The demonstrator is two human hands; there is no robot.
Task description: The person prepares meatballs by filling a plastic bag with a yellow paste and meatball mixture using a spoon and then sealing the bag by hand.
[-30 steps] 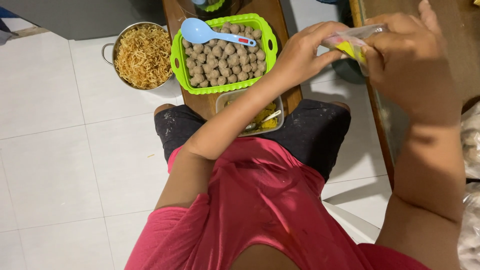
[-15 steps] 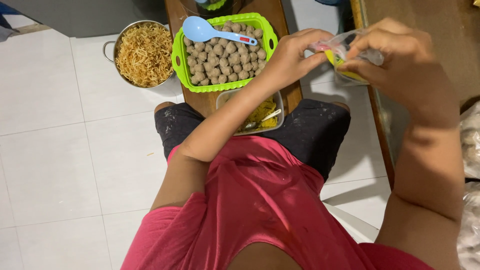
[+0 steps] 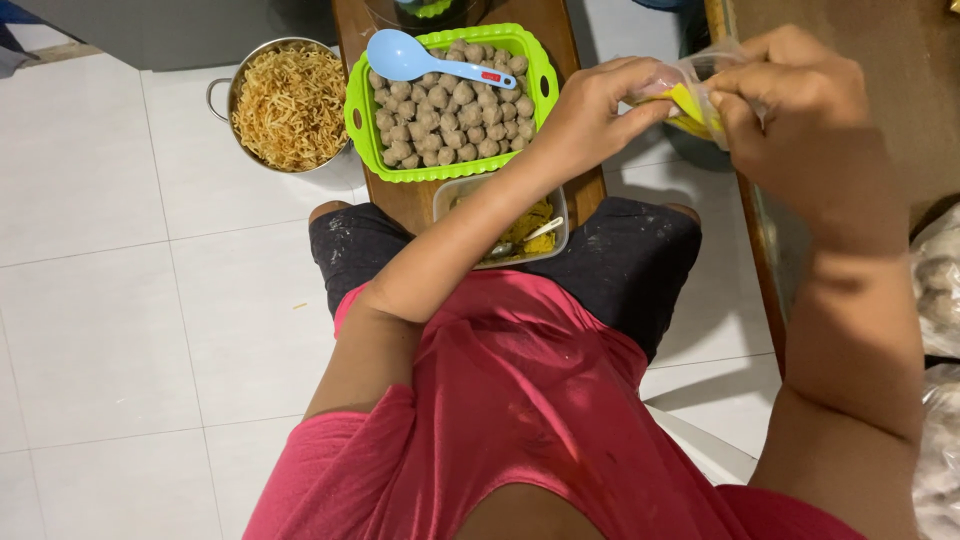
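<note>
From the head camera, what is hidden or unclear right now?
- Small clear plastic bag: yellow contents unclear, covered by left hand and right hand.
- Clear rectangular container: mostly behind the left forearm.
- Dark container: cut off by the top edge.

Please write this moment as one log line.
left hand: holds small plastic bag | right hand: pinches bag | nearby: green basket, noodle pot
</note>
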